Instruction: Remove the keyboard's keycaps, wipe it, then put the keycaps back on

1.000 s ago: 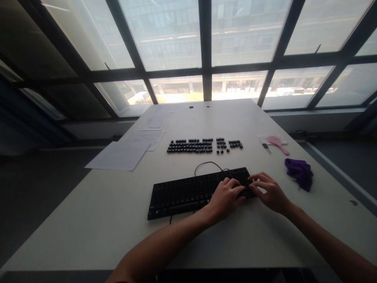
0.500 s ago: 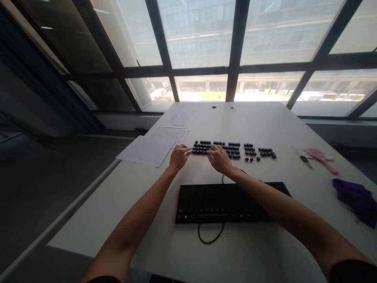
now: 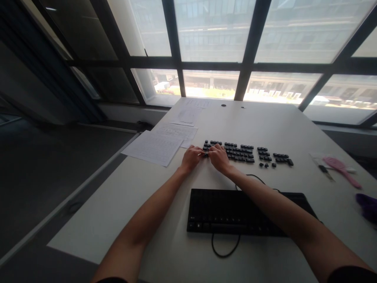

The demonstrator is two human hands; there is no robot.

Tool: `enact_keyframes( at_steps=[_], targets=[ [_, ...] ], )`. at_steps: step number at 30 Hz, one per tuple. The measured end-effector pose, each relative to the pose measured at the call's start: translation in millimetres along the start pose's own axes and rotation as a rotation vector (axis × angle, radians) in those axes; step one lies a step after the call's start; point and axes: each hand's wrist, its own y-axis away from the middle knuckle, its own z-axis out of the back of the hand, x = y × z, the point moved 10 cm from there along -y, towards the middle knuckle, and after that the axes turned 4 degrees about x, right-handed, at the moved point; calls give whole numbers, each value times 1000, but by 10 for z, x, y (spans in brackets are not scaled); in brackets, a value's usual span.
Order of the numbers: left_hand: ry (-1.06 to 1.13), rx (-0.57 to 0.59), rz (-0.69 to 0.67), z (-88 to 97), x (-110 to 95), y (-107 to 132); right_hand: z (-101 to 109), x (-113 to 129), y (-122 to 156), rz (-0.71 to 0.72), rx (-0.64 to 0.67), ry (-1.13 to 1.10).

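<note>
Several black keycaps (image 3: 240, 154) lie in rows and blocks on the white table. At the left end of these rows, my left hand (image 3: 192, 159) is closed, its fingertips on a small black keycap (image 3: 205, 155) at the front corner. Close beside it, my right hand (image 3: 219, 158) reaches over the rows with curled fingers and hides some keycaps; what its fingertips grip is hidden. Nearer to me lies a black keyboard (image 3: 218, 214), partly covered by my right forearm. Its dark upper area shows little detail, with some keys along the front.
Printed sheets (image 3: 153, 147) lie to the left. On the right are a pink hairbrush (image 3: 341, 169), a small black-handled tool (image 3: 325, 171) and a purple cloth (image 3: 368, 207). A black cable (image 3: 225, 255) loops before the keyboard. Windows stand behind the white table (image 3: 118, 220).
My right hand has moved left along the keycap rows, closer to my left hand, uncovering keycaps in the middle. The view has shifted, so the table's things appear further right.
</note>
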Motion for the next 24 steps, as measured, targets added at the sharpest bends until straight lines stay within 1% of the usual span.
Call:
enact_keyframes(
  at_steps=[3, 6, 7, 9, 10, 11, 13, 16, 18, 20, 24],
  targets=[
    [42, 6, 7, 51, 1, 28, 18, 13, -33, 14, 0, -42],
    [65, -17, 33, 232, -42, 191, 101, 34, 2, -1, -30, -98],
    [85, -28, 37, 321, -83, 294, 141, 59, 54, -8, -41, -114],
    [154, -49, 31, 516, -215, 578, 244, 164, 243, -5, -68, -175],
    [205, -51, 19, 609, -304, 747, 301, 245, 377, 6, -79, -220],
    [243, -44, 8, 687, -398, 925, 371, 343, 532, 31, -102, -314],
    [289, 9, -18, 775, -596, 1273, 466, 568, 866, 86, -104, -491],
    [309, 80, -52, 808, -822, 1675, 485, 858, 1292, 108, -54, -643],
    [280, 116, -66, 778, -905, 1826, 456, 992, 1468, 111, -40, -692],
    [232, 149, -81, 729, -953, 1899, 412, 1079, 1559, 119, -42, -706],
    [124, 182, -127, 669, -1028, 1934, 317, 1163, 1601, 151, -35, -686]
  ],
)
